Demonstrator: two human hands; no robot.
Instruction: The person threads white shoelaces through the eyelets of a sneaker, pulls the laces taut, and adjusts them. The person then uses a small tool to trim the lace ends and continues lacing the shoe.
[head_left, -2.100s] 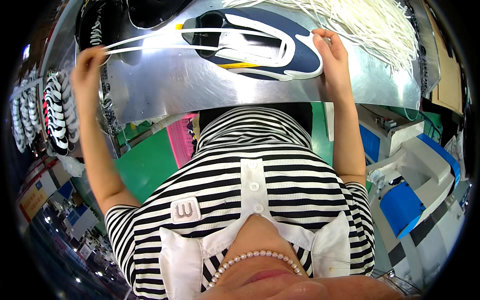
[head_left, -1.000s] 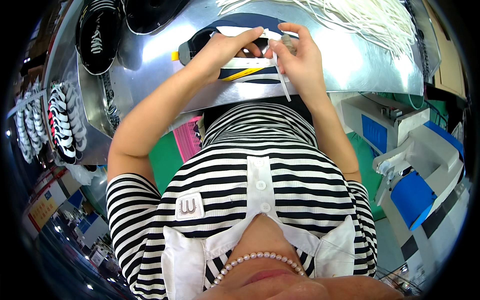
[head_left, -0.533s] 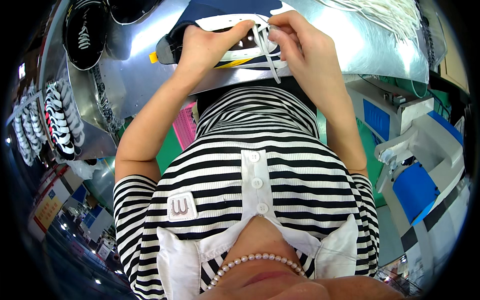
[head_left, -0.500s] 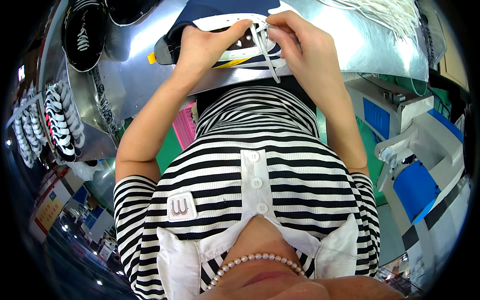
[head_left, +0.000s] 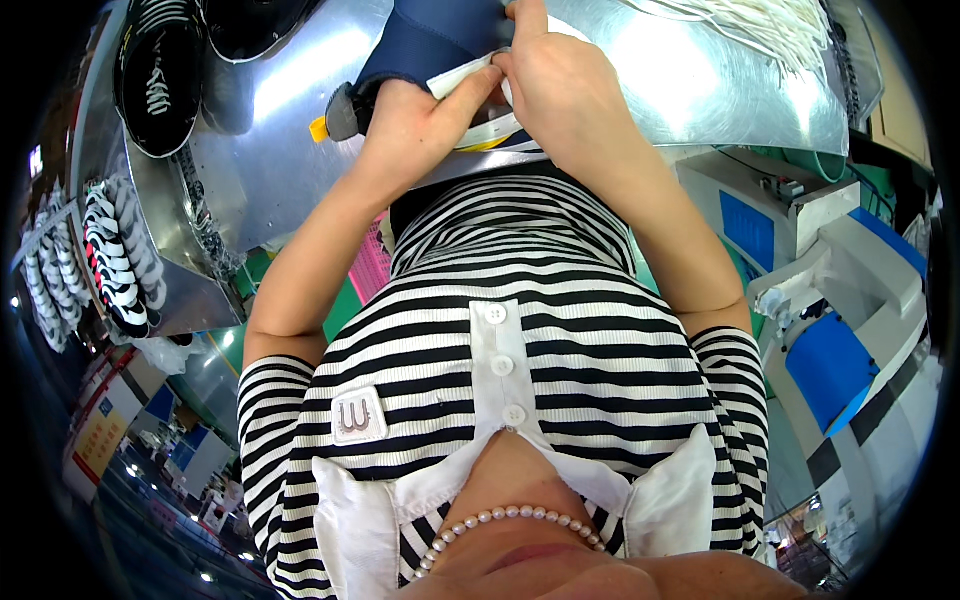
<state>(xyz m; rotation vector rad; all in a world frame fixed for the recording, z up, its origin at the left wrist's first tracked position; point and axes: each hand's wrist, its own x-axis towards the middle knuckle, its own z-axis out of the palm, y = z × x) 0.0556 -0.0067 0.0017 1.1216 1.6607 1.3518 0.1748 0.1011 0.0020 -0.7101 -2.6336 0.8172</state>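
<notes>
A navy shoe upper [head_left: 430, 45] with a white eyelet strip [head_left: 462, 77] and a small yellow tab [head_left: 319, 129] at its heel lies at the table's near edge, tilted. My left hand [head_left: 425, 125] is closed on it, with the thumb along the eyelet strip. Right beside that thumb, my right hand [head_left: 565, 95] is bent in with its fingers closed at the eyelets. What they pinch is hidden behind the hand, and the white shoelace seen before does not show clearly now.
The metal table [head_left: 290, 120] carries a black shoe [head_left: 158, 85] and another dark shoe [head_left: 255, 25] at the left. White laces [head_left: 775, 35] lie piled at the far right. A grey and blue machine [head_left: 830, 365] stands to my right, and a pink basket [head_left: 371, 258] sits below the table.
My right hand has moved left, close to my left thumb. The shoe upper has been tipped, showing more navy side, and the dangling lace ends have gone out of sight.
</notes>
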